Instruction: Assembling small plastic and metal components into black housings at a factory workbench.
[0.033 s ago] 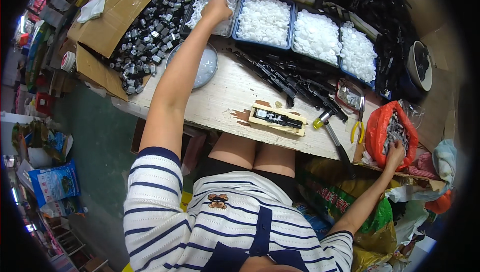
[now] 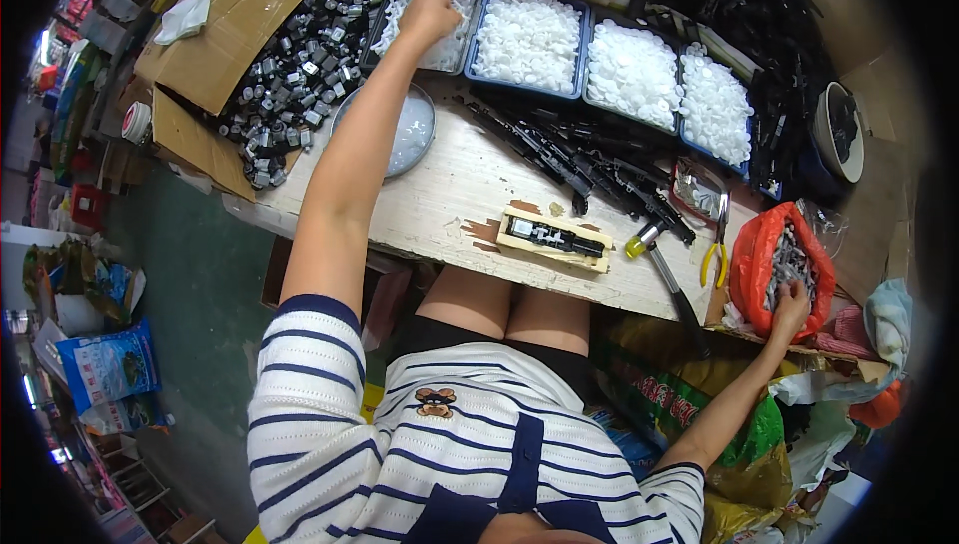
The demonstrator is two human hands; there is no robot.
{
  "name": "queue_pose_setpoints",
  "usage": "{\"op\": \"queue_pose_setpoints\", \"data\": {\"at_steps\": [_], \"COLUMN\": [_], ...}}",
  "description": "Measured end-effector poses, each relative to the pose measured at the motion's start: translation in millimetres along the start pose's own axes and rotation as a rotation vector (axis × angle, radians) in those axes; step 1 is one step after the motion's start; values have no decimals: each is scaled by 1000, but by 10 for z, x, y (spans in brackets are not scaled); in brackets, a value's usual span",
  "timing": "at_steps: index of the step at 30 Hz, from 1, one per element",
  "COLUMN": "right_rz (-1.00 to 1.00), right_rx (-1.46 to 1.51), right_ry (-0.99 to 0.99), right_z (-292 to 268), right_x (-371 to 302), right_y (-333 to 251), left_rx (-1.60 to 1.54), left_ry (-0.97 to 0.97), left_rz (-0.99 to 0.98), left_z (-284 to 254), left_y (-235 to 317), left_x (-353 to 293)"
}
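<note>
My left hand (image 2: 429,16) reaches to the far side of the bench, over a dark tray (image 2: 452,68) of small white plastic pieces (image 2: 397,19). Its fingers are curled down, and whatever they grip is hidden. At the right, my right hand (image 2: 792,310) dips into a red bag (image 2: 744,269) of small grey metal parts (image 2: 792,262). Those fingers are drawn together among the parts; what they hold cannot be made out. Between my arms, a black mechanism with white pieces (image 2: 552,234) lies in a cream-coloured holder (image 2: 602,262) at the bench's near edge.
Blue trays (image 2: 470,71) of white gears line the back. Beside my left forearm are a round dish (image 2: 425,149) and a heap of small motors (image 2: 300,74). Black long assemblies (image 2: 559,159), a hammer (image 2: 671,284) and yellow-handled pliers (image 2: 714,259) lie towards the right.
My left hand has shifted very slightly left over the tray. My right hand stays in the red bag, almost unmoved.
</note>
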State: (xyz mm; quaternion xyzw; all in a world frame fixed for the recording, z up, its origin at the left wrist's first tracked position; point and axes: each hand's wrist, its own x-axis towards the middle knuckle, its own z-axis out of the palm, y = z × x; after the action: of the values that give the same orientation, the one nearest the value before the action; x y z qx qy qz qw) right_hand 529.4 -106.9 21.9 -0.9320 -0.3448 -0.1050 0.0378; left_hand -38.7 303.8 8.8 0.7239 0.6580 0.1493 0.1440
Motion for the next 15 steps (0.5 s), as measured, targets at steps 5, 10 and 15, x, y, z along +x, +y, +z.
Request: {"op": "queue_pose_setpoints", "data": {"at_steps": [5, 10, 15], "right_rz": [2, -49, -39], "right_rx": [123, 254, 319], "right_ry": [171, 270, 290], "right_z": [119, 179, 135], "right_x": [98, 159, 145], "right_y": [189, 101, 114], "left_rx": [-1115, -1337, -970], "left_ry": [118, 73, 103], "left_rz": [-72, 4, 18], "left_z": [-396, -713, -734], "left_y": [-280, -472, -519], "left_x": [-109, -583, -1482]}}
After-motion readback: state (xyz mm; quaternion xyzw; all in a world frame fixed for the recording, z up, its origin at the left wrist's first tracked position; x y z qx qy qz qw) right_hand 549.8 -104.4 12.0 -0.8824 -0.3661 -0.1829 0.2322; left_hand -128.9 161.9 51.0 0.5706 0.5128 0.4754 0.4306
